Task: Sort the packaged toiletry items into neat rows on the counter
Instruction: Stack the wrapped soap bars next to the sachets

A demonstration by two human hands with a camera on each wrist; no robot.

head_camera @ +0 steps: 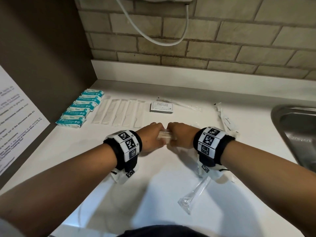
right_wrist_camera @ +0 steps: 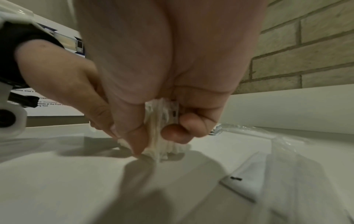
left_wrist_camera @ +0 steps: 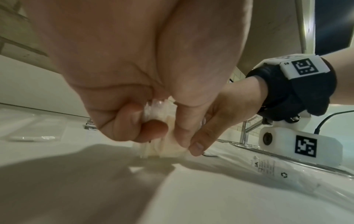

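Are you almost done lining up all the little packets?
Partly. Done: the blue-and-white packets and clear sleeves sit in rows at the left. In hand: both the left hand and right hand grip a small bundle of clear packets. Left: loose wrapped toothbrushes near the sink.

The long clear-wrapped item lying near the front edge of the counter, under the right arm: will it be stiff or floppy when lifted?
Probably stiff along its middle: the clear-wrapped item lies straight. Its loose crinkled wrapper end would likely flop. The glossy film looks slippery.

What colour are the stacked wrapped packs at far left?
White and teal wrapped packs, clearest in head view.
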